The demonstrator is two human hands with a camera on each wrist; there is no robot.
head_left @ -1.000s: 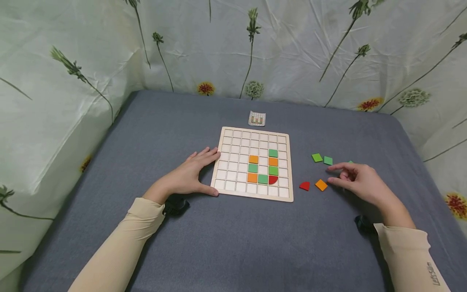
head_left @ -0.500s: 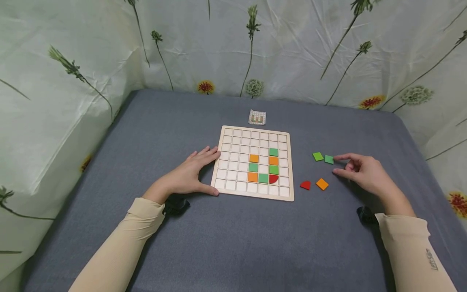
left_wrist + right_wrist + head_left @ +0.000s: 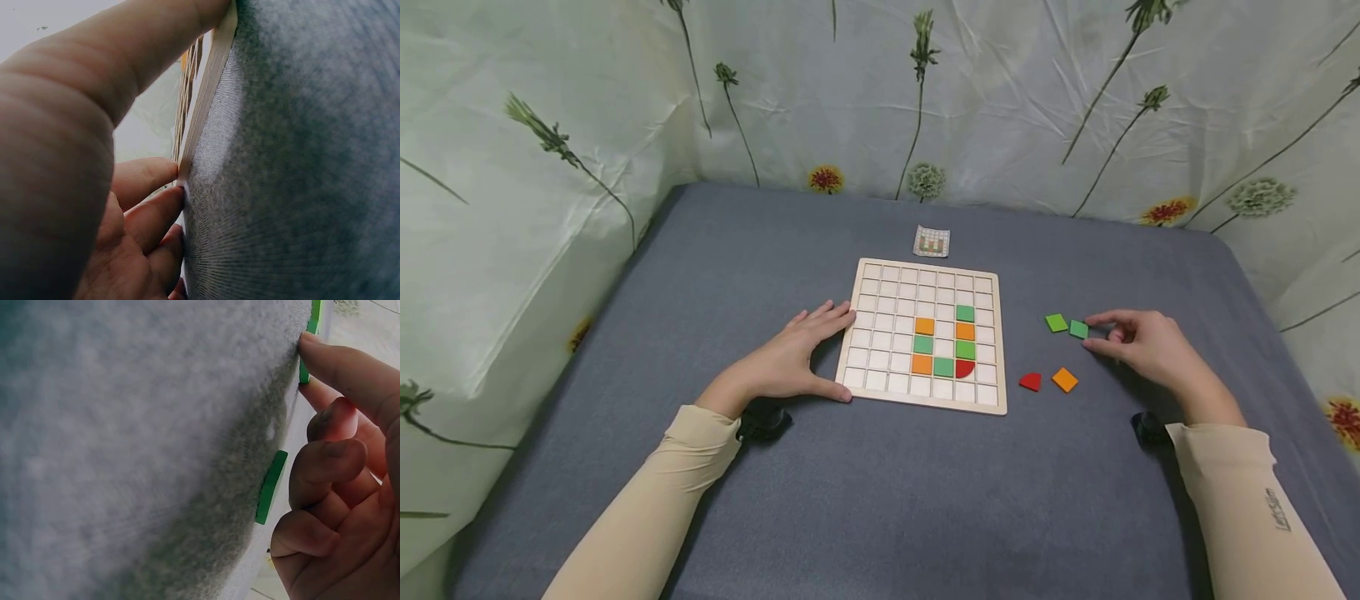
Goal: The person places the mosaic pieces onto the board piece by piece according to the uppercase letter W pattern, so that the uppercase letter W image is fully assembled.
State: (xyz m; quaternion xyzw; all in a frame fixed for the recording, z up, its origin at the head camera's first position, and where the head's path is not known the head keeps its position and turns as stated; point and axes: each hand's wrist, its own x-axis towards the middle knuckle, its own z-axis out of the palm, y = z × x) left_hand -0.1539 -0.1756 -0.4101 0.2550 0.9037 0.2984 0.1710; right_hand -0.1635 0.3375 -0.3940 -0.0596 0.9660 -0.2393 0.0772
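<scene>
In the head view my left hand [image 3: 786, 358] rests at the left edge of a wooden grid board [image 3: 880, 385], thumb and fingertips touching its rim. The left wrist view shows the fingers [image 3: 153, 215] against the board's side [image 3: 209, 81]. Several orange and green square tiles and one red rounded tile [image 3: 964, 368] sit in the grid. To the right of the board, my right hand [image 3: 1153, 354] pinches a green square tile [image 3: 1078, 329] between thumb and index finger, at table level. Its other fingers are curled. Another green tile [image 3: 271, 487] lies near those curled fingers in the right wrist view.
A lighter green tile [image 3: 1056, 322] lies just left of the pinched one. Nearer are a red rounded tile [image 3: 1030, 382] and an orange tile [image 3: 1064, 380]. A small pattern card [image 3: 932, 242] lies behind the board on the grey cloth [image 3: 880, 500].
My right hand has moved slightly away from me, and its thumb and index finger have come onto the green tile. The left hand stays at the board.
</scene>
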